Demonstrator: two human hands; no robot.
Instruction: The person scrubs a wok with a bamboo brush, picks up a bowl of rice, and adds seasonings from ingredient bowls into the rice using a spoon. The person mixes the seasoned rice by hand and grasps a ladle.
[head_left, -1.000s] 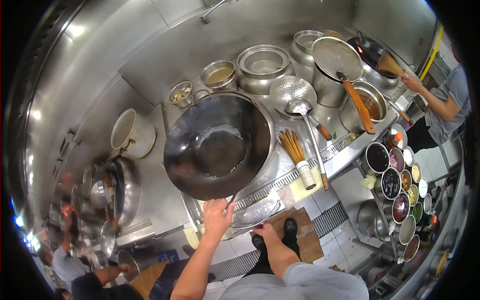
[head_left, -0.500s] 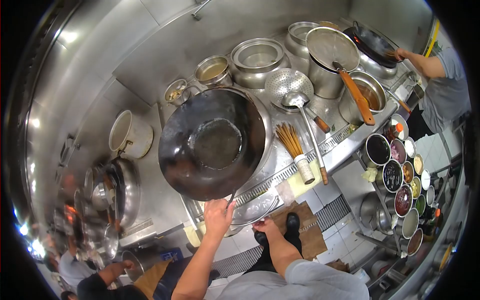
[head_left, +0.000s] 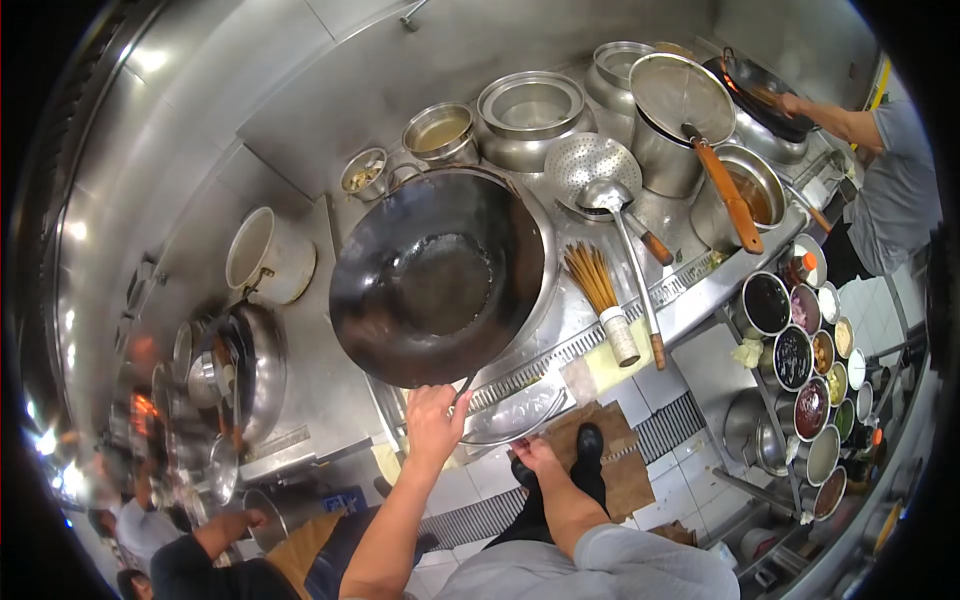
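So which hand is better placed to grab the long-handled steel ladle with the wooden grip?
Probably the right hand: it is nearer the wooden grip of the ladle, while the left hand is at the near handle of the large round dark metal wok.

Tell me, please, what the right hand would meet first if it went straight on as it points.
Probably the metal basin, close ahead of the right hand, though depth is unclear.
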